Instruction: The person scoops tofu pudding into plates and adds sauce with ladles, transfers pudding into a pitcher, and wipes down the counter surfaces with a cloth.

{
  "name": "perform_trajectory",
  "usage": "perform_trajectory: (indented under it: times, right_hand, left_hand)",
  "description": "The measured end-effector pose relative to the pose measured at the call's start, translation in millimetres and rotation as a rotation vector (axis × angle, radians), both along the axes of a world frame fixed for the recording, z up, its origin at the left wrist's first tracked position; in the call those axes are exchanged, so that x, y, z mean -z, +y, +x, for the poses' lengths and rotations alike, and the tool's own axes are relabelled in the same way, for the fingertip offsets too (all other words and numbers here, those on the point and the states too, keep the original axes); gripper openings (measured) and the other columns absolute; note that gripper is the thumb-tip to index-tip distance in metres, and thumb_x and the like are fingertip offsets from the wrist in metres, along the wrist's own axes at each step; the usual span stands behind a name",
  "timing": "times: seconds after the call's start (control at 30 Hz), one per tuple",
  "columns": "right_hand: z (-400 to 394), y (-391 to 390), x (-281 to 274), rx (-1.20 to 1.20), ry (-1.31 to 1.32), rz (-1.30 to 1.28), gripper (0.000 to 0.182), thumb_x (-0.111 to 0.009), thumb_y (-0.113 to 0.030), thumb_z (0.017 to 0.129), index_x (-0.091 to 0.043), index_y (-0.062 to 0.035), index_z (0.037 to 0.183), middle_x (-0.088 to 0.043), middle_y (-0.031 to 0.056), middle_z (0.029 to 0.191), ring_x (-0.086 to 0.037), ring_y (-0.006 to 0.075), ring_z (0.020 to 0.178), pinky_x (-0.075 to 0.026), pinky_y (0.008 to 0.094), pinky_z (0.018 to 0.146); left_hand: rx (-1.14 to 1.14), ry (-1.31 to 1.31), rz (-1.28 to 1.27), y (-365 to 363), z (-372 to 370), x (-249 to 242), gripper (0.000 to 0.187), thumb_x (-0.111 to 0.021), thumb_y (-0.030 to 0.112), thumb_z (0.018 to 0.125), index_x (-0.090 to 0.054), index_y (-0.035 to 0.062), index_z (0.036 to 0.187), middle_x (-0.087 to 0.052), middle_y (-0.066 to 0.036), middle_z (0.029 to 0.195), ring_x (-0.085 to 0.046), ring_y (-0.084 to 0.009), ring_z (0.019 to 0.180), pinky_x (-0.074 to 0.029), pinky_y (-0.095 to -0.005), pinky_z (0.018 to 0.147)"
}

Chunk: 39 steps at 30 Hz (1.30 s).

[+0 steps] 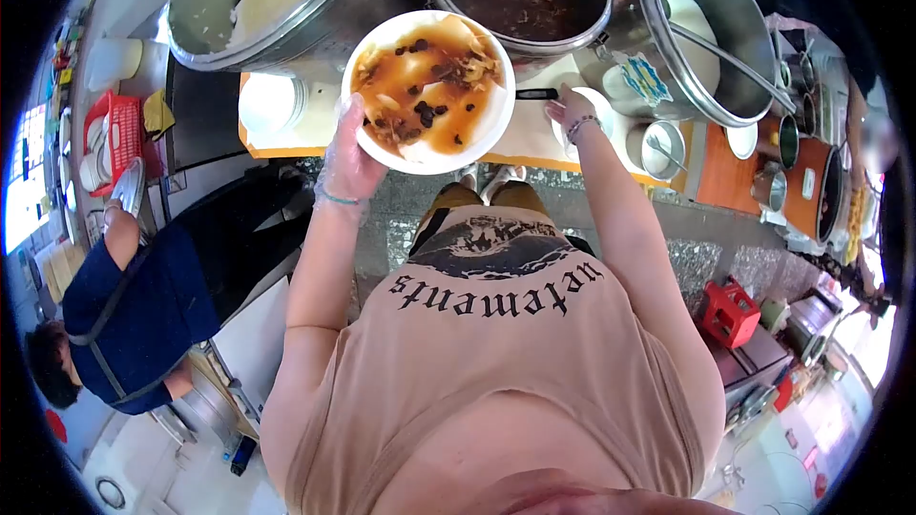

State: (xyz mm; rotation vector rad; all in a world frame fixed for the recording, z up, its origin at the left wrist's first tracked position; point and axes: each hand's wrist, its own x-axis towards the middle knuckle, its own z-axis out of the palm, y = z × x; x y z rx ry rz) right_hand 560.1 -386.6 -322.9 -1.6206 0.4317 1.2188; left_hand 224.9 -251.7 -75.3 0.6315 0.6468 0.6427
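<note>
White bowl (427,164) partly hides left hand (356,151) gripping it; whether right hand (575,112) grips anything is unclear.

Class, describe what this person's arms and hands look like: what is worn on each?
The left hand wears a clear, wrinkled plastic glove with a thin greenish band around the wrist. The right hand shows no clear sign of a glove; a beaded bracelet circles its wrist. No sleeves cover either arm, as the tan top is sleeveless.

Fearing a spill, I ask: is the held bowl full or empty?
Not empty: the bowl holds brown liquid, pale pieces and dark bits; exact level unclear.
</note>
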Motion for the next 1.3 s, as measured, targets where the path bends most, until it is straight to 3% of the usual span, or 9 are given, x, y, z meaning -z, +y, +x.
perform_trajectory:
  times: [0.17, 0.37, 0.47, 0.57, 0.6, 0.87, 1.1, 1.13, 1.3]
  right_hand:
    - [-3, -12, -22, 0.204, -0.019, 0.198, 0.044, -0.054, -0.034, 0.094, -0.05, -0.0029, 0.124, -0.059, 0.013, 0.112, -0.059, 0.0232, 0.093, -0.051, 0.0363, 0.078]
    - [-30, -70, -172, 0.02, 0.165, 0.912, 0.057, -0.047, -0.05, 0.094, -0.051, -0.0045, 0.127, -0.056, 0.0122, 0.125, -0.053, 0.0266, 0.116, -0.04, 0.0412, 0.102]
    - [-15, -125, -233, 0.032, 0.174, 1.033, 0.062, -0.041, -0.053, 0.095, -0.044, -0.0044, 0.134, -0.051, 0.0134, 0.133, -0.048, 0.0263, 0.123, -0.037, 0.0427, 0.105]
    - [11, -174, -250, 0.092, 0.287, 1.079, 0.062, -0.039, -0.051, 0.097, -0.039, -0.005, 0.138, -0.045, 0.0146, 0.138, -0.045, 0.0272, 0.126, -0.035, 0.0432, 0.107]
    - [26, -195, -265, 0.035, 0.256, 1.114, 0.062, -0.029, -0.05, 0.099, -0.034, -0.003, 0.14, -0.041, 0.0147, 0.141, -0.043, 0.0267, 0.128, -0.032, 0.0415, 0.109]
    - [123, -313, -274, 0.187, 0.234, 0.82, 0.064, -0.017, -0.051, 0.1, -0.038, -0.0029, 0.137, -0.047, 0.0141, 0.136, -0.044, 0.0264, 0.126, -0.033, 0.0398, 0.109]
    - [205, -376, -286, 0.229, 0.009, 0.935, 0.077, -0.022, -0.06, 0.096, -0.025, 0.0002, 0.144, -0.038, 0.0164, 0.143, -0.039, 0.0281, 0.132, -0.029, 0.0409, 0.111]
    - [219, -381, -285, 0.267, -0.025, 0.896, 0.078, -0.022, -0.061, 0.096, -0.025, -0.0002, 0.144, -0.038, 0.0163, 0.144, -0.039, 0.0281, 0.132, -0.03, 0.0417, 0.111]
    - [284, -394, -268, 0.324, -0.058, 0.94, 0.079, -0.023, -0.062, 0.095, -0.026, -0.0003, 0.144, -0.038, 0.0165, 0.144, -0.04, 0.0284, 0.132, -0.031, 0.0416, 0.11]
  left_hand:
    - [0.086, 0.03, -0.065, -17, 34, -5, 0.053, -0.044, 0.037, 0.097, -0.037, 0.0016, 0.136, -0.049, -0.015, 0.134, -0.05, -0.0276, 0.122, -0.041, -0.042, 0.104]
    - [0.242, -0.002, 0.001, -66, 100, -16, 0.05, -0.043, 0.035, 0.098, -0.04, 0.0001, 0.134, -0.053, -0.015, 0.13, -0.053, -0.0261, 0.118, -0.044, -0.0413, 0.101]
    - [0.308, 0.007, 0.027, -110, 137, -15, 0.051, -0.038, 0.036, 0.099, -0.037, 0.0002, 0.136, -0.05, -0.015, 0.132, -0.052, -0.0255, 0.12, -0.041, -0.0382, 0.103]
    - [0.305, 0.014, 0.042, -158, 175, -15, 0.052, -0.039, 0.037, 0.099, -0.036, 0.002, 0.137, -0.049, -0.015, 0.133, -0.051, -0.0261, 0.121, -0.041, -0.0402, 0.103]
    - [0.306, 0.027, 0.042, -179, 192, -16, 0.053, -0.04, 0.038, 0.099, -0.034, 0.003, 0.138, -0.049, -0.015, 0.134, -0.05, -0.0267, 0.122, -0.041, -0.0413, 0.104]
    - [0.458, -0.07, -0.032, -285, 297, 3, 0.059, -0.032, 0.044, 0.1, -0.028, 0.0023, 0.142, -0.043, -0.017, 0.139, -0.043, -0.0302, 0.128, -0.035, -0.044, 0.109]
    - [0.621, 0.047, -0.202, -331, 412, -1, 0.062, -0.029, 0.047, 0.1, -0.026, 0.0021, 0.142, -0.038, -0.016, 0.142, -0.04, -0.0275, 0.131, -0.034, -0.0423, 0.11]
    - [0.76, -0.072, -0.095, -331, 430, 14, 0.074, -0.034, 0.06, 0.093, -0.025, 0.0073, 0.144, -0.037, -0.013, 0.144, -0.038, -0.0292, 0.132, -0.033, -0.0444, 0.11]
    - [0.763, -0.069, -0.146, -340, 508, 15, 0.061, -0.031, 0.047, 0.1, -0.027, 0.0048, 0.143, -0.039, -0.013, 0.143, -0.041, -0.0258, 0.13, -0.035, -0.041, 0.109]
